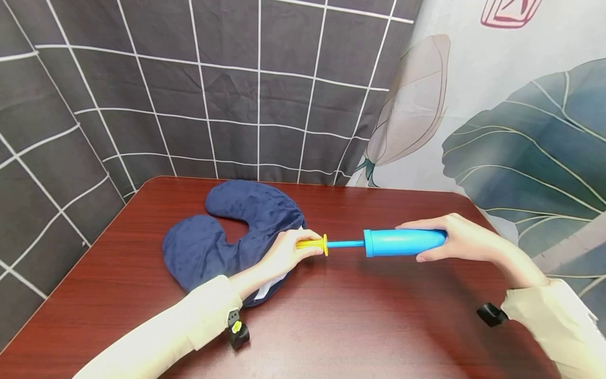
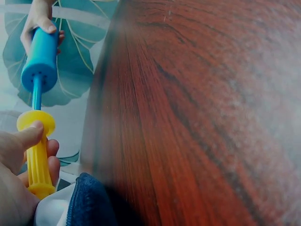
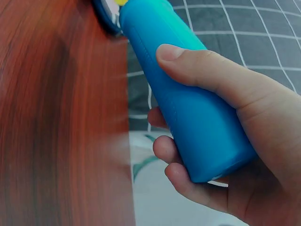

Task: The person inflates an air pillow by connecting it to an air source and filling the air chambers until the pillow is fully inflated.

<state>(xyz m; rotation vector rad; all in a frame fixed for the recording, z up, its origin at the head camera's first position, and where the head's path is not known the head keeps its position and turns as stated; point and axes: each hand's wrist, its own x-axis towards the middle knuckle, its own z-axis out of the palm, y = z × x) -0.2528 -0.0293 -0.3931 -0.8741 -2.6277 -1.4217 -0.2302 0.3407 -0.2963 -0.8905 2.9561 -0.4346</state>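
Note:
A blue hand pump [image 1: 404,242] with a yellow handle [image 2: 38,162] is held level above the table between both hands. My left hand [image 1: 288,250] grips the yellow handle, its thumb lying against the handle's round flange in the left wrist view. The right hand [image 1: 466,239] wraps around the blue barrel [image 3: 188,89] near its end, thumb on one side and fingers on the other. A length of blue rod [image 1: 345,243] shows between handle and barrel. Behind and under the left hand lies a navy U-shaped neck pillow [image 1: 255,210], with white material showing at its open edge.
The reddish-brown wooden table [image 1: 360,326] extends under everything. A dark grid-patterned cloth [image 1: 227,95] hangs at the back and left, and a leaf-patterned cloth [image 1: 521,147] at the right. A small black device [image 1: 238,331] is strapped to the left wrist.

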